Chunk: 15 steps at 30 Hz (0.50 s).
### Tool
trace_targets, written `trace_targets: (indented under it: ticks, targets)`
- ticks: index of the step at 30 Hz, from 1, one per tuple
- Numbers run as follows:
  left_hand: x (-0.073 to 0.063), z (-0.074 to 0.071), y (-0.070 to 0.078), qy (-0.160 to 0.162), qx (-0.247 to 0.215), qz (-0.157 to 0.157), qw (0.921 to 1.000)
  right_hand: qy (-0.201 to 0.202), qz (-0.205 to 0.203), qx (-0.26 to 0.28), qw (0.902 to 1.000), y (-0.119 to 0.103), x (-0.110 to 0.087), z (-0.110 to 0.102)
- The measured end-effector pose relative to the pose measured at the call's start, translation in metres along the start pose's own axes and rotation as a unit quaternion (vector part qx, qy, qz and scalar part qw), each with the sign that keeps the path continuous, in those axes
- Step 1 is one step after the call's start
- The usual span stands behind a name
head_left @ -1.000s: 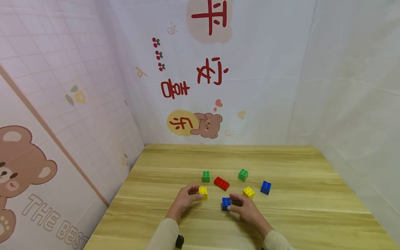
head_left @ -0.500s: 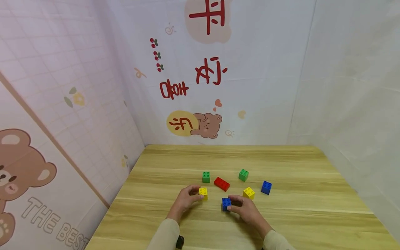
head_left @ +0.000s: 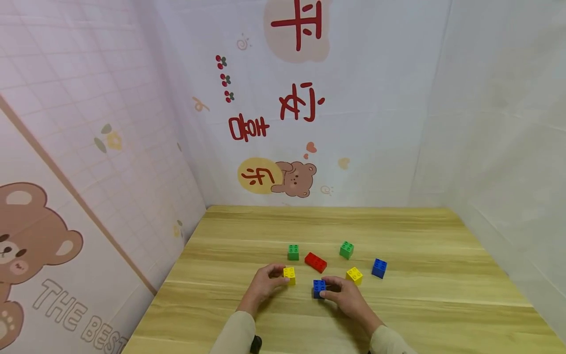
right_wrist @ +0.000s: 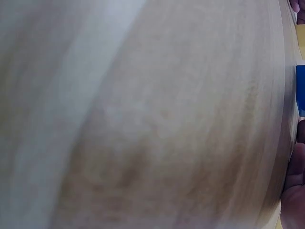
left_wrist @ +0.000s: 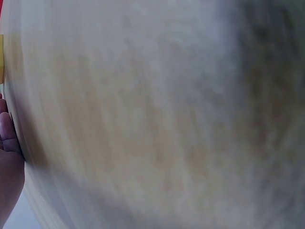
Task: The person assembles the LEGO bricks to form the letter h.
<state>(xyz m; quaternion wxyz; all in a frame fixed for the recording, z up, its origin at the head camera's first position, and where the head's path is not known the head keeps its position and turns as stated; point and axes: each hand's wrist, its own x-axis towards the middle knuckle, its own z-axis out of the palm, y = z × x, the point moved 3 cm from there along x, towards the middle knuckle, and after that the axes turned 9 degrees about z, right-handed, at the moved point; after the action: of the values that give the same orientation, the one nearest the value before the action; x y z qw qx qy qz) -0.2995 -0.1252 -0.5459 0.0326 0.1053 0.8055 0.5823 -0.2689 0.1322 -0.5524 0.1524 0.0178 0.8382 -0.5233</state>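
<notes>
In the head view, my left hand [head_left: 264, 285] pinches a yellow toy building brick [head_left: 289, 276] from its left side, thumb at the near corner and fingers behind. My right hand [head_left: 349, 297] grips a blue toy building brick [head_left: 319, 289] from the right, thumb in front. This blue brick stands a little nearer and to the right of the yellow one, with a gap between them. At the right wrist view's edge, the blue brick [right_wrist: 301, 89] shows just past the right fingers. Only a sliver of the yellow brick [left_wrist: 1, 58] appears in the left wrist view.
Beyond the hands on the wooden table [head_left: 212, 275] lie a flat red brick [head_left: 316, 262], two green bricks, left [head_left: 294, 252] and right [head_left: 347, 250], a second yellow brick [head_left: 354, 276] by the right fingers, and another blue brick [head_left: 379, 268]. Printed cloth walls [head_left: 371, 98] enclose the table.
My right hand and the blue brick have shifted slightly left, closer to the yellow brick. The left hand keeps its place among the bricks; the head view itself has moved a little.
</notes>
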Motion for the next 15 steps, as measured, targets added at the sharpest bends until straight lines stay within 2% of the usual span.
trace_targets:
  ticks: [15]
  targets:
    - [-0.0001,-0.0021,-0.0012,0.002,0.003,0.004,1.0000,0.016,-0.019,-0.013,0.9996,-0.0077,0.0075,0.0069]
